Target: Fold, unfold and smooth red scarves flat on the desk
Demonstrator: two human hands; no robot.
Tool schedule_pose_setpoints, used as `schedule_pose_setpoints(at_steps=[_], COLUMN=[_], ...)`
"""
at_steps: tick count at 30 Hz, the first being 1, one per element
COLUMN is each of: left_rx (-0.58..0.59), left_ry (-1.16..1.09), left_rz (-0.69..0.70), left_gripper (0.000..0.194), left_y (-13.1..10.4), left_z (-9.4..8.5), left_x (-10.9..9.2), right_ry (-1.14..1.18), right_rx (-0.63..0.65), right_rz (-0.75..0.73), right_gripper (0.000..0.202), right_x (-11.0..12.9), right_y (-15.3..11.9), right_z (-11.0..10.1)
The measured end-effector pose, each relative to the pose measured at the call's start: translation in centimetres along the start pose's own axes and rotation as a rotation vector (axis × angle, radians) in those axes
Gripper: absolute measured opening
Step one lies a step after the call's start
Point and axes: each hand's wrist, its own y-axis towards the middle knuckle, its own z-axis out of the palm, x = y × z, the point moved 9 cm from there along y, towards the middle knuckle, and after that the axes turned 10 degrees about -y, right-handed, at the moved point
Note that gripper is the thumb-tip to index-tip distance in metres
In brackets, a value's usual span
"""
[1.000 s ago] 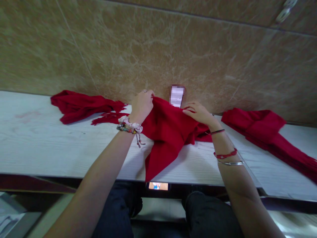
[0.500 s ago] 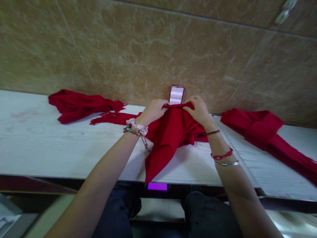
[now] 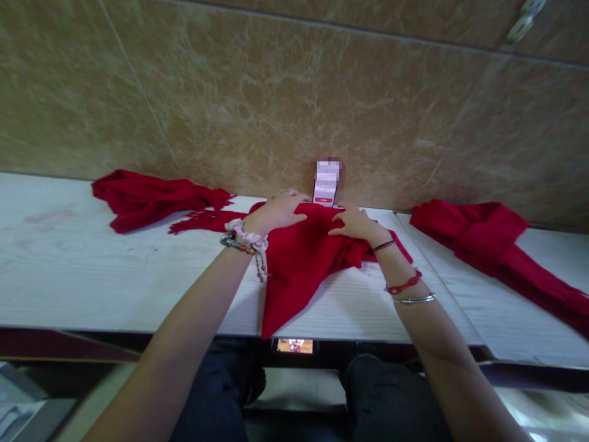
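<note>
A red scarf (image 3: pixel 299 258) lies spread in front of me, one pointed corner reaching toward the table's near edge and its fringed end out to the left. My left hand (image 3: pixel 278 212) rests on the far left part of it, fingers stretched and apart. On the far right part lies my right hand (image 3: pixel 356 222), open too, with its thumb and fingers spread over the cloth. Between the hands the scarf's surface looks fairly flat; under my right wrist it is bunched in folds.
Another red scarf (image 3: pixel 151 195) lies crumpled at the left, and a folded one (image 3: pixel 478 233) at the right. A phone (image 3: pixel 326 187) leans on the tiled wall (image 3: pixel 257 92) behind. A lit screen (image 3: pixel 294 345) shows below the white table's (image 3: pixel 92 276) near edge.
My hands have let go of the scarf's raised far edge and opened onto it. The cloth now lies flatter and wider. The propped phone's screen has changed.
</note>
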Motion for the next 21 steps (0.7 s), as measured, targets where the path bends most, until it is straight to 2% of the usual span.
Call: schedule_pose_setpoints(at_steps=[2,4,7,10,13,16,18,21], left_rx=[0.153,0.233,0.172,0.090,0.076,0.123,0.114,0.021], left_ry=[0.050,0.116,0.180,0.182,0.168,0.181,0.185,0.146], left_rz=[-0.008,-0.046,-0.040,-0.009,0.040,0.037,0.016,-0.004], left_gripper=[0.053,0.048,0.032,0.031,0.032,0.036,0.029,0.028], left_y=[0.3,0.1,0.0,0.1,0.1,0.1,0.2,0.4], left_z=[2.4,3.9,3.9,3.2,3.3,4.3,4.4,3.4], left_x=[-0.7,-0.7,-0.4,-0.1,-0.1,0.2,0.5,0.9], right_ry=[-0.041,-0.058,-0.056,-0.076,-0.094,-0.078,-0.042,0.105], right_rx=[0.061,0.083,0.038,0.000,0.065,0.098,0.043,-0.160], right_rz=[-0.006,-0.023,0.004,0.081,0.102,0.075,0.067,0.081], right_gripper=[0.028,0.019,0.025,0.037,0.030,0.018,0.013,0.012], right_x=[0.7,1.2,0.9,0.0,-0.3,0.1,0.1,-0.7], right_y=[-0.1,-0.2,-0.2,-0.2,-0.1,0.1,0.4,0.6], right_z=[0.5,0.8,0.7,0.6,1.4,1.9,1.5,-0.3])
